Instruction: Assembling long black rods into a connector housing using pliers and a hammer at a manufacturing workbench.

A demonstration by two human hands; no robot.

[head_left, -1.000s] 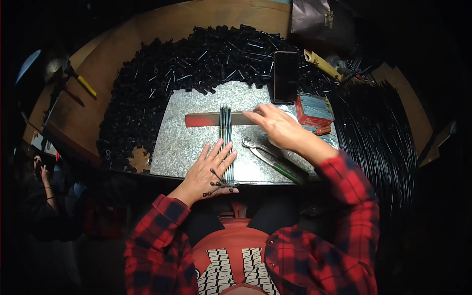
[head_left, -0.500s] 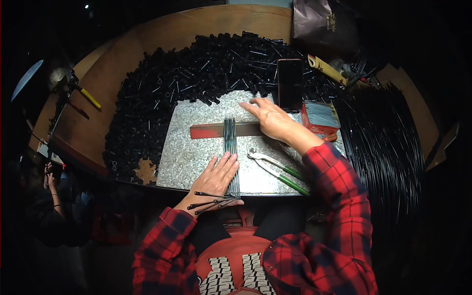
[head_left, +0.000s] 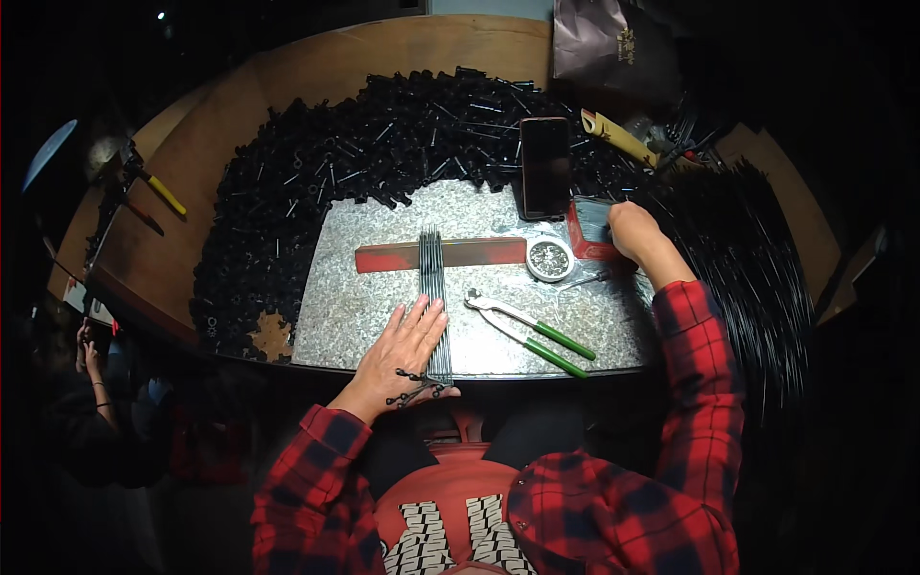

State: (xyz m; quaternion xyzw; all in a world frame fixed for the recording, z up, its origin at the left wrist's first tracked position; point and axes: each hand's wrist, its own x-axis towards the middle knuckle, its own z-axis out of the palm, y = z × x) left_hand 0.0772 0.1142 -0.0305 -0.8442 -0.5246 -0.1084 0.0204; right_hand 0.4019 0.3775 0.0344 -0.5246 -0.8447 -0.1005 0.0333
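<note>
My left hand [head_left: 401, 356] lies flat, fingers stretched, along a row of thin dark metal rods [head_left: 433, 278]. The rods' far ends rest across a long red-brown bar [head_left: 484, 251]; several small black knobbed ends stick out over my left wrist. My right hand [head_left: 636, 230] is at a red box [head_left: 583, 235] of thin grey pieces at the right, its fingers curled down and their tips hidden. Left of that box stands a round white dish [head_left: 549, 259] of small shiny metal pieces. Pincers with green handles [head_left: 541, 335] lie on the speckled grey board [head_left: 335, 326].
Behind the board is a large heap of black tubular parts [head_left: 383, 144] inside a curved wooden rim [head_left: 316, 57]. A phone [head_left: 544, 168] stands at the heap's edge. Long dark rods [head_left: 757, 287] lie at the right. Another person's hand [head_left: 91, 355] shows far left.
My right hand has moved right, from above the bar to the red box, uncovering the white dish. My left hand stays on the rods. The whole view has shifted slightly.
</note>
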